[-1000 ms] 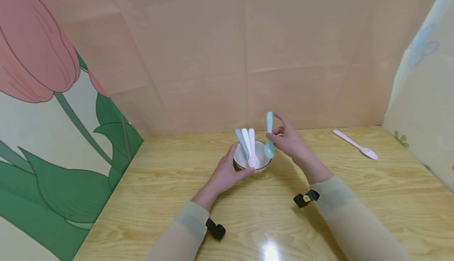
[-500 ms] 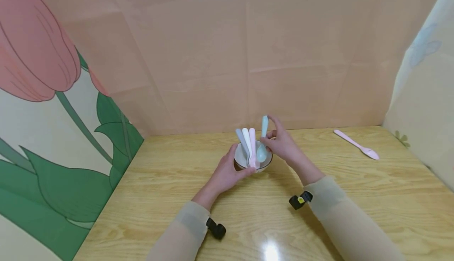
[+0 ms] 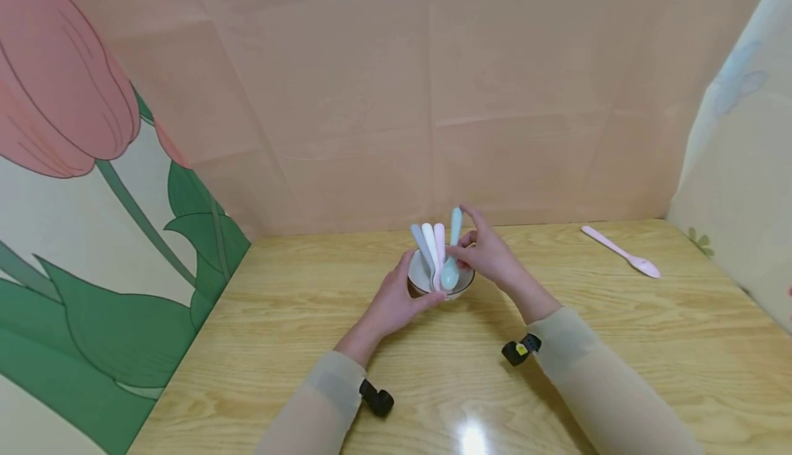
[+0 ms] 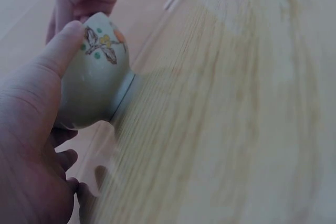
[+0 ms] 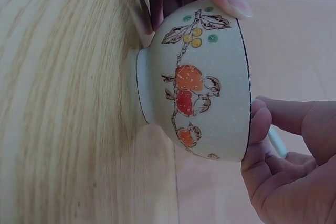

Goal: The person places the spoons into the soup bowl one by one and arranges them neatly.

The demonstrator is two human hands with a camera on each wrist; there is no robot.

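A white bowl point(image 3: 464, 280) with a dark rim stands on the table, painted with birds and berries on its wall in the right wrist view. My left hand point(image 3: 396, 302) grips its left side, thumb at the near rim. Leaning in the bowl are a grey-blue spoon point(image 3: 421, 240), a white spoon point(image 3: 428, 235) and a pink spoon point(image 3: 440, 236), handles up. My right hand point(image 3: 493, 257) pinches a light blue spoon point(image 3: 449, 275), its scoop down inside the bowl beside the pink one. In the right wrist view, the bowl mostly hides that spoon point(image 5: 277, 142).
Another pink spoon point(image 3: 644, 267) lies on the wood-grain table point(image 3: 297, 345) to the right. A peach covering point(image 3: 346, 97) rises along the back edge. Tulip-patterned panel point(image 3: 111, 249) stands at the left, and a pale panel point(image 3: 742, 187) at the right.
My right hand has moved left and slightly down, bringing the light blue spoon from over the bowl's right rim to inside it, next to the other spoons. The left hand stays in place.
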